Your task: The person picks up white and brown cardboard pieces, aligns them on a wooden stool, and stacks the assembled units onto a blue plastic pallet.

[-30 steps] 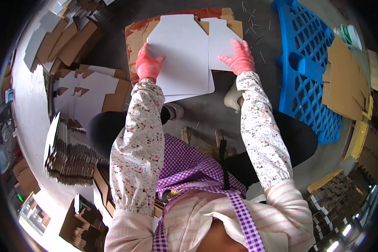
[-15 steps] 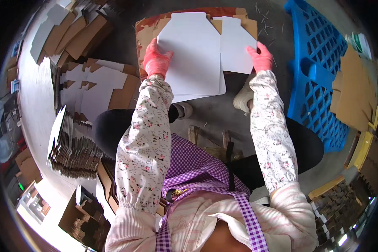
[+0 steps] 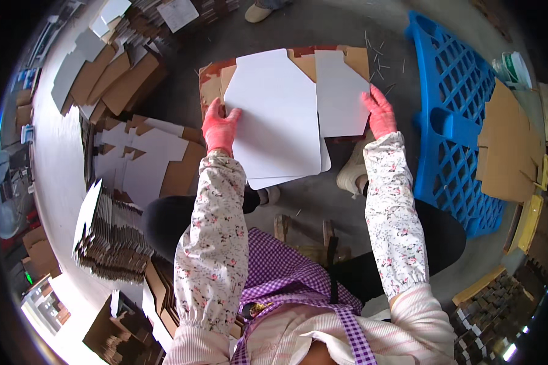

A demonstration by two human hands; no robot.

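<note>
While left hand [image 3: 221, 127] touches cardboard [image 3: 275, 118], right hand [image 3: 381, 114] does too.

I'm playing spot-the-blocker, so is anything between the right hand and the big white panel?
Yes, the smaller white panel lies between the right hand and the big white panel.

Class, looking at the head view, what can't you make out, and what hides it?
Head view:
Underside of the large white sheet: faces away from the camera.
Palm of the left hand: turned down, behind the hand's back.
Wearer of the upper shoe: mostly cut off by the top edge.
Small objects along the far-left rim: too blurred.
</note>
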